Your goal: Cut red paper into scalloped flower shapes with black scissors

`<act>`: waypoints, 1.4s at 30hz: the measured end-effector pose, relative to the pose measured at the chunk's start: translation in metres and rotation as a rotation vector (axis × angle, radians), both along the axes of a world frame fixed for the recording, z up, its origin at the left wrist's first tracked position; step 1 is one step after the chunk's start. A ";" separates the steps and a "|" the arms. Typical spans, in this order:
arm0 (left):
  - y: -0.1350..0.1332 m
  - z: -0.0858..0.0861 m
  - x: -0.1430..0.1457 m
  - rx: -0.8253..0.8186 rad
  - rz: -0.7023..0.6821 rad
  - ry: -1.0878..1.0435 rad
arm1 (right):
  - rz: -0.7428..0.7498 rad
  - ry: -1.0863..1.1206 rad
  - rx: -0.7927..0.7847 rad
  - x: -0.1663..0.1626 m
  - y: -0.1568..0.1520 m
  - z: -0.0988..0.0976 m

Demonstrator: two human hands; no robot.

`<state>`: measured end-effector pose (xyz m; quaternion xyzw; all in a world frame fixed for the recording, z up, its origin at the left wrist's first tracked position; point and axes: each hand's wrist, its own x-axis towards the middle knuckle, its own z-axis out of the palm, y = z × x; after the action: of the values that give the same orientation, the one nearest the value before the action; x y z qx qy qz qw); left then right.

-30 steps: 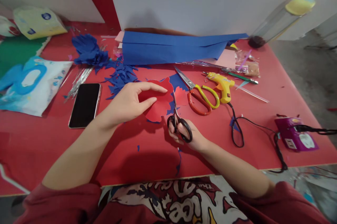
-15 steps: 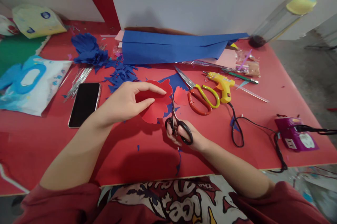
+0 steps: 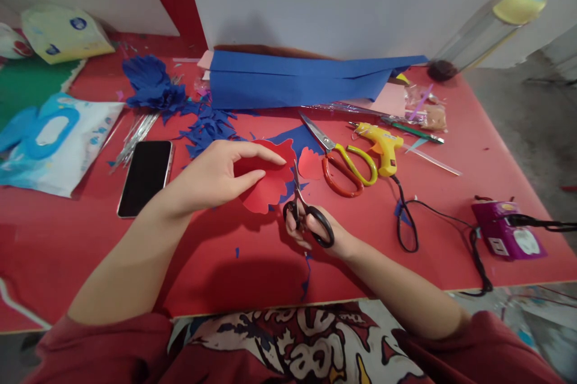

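My left hand pinches a piece of red paper with rounded, petal-like edges, holding it just above the red table. My right hand grips small black-handled scissors, fingers through the loops. Their blades point up and meet the right edge of the red paper. A small red cut-out lies just right of the blades, with blue paper underneath it.
Orange-and-yellow scissors, a yellow glue gun with its black cord, and a purple device lie to the right. A black phone, blue scraps, wires and a wipes pack lie left. Folded blue paper lies behind.
The red paper has been turned slightly in my left hand and sits a little lower. My right hand and the scissors have shifted slightly along the paper's right edge.
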<state>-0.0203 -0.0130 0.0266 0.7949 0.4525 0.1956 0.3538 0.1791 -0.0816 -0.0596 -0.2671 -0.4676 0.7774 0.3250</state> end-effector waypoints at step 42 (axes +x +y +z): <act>0.000 0.002 -0.004 -0.008 -0.026 0.010 | -0.014 -0.012 -0.026 -0.002 0.000 0.002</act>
<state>-0.0239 -0.0129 0.0289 0.8004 0.4444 0.1853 0.3571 0.1773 -0.0817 -0.0578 -0.2793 -0.4575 0.7796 0.3239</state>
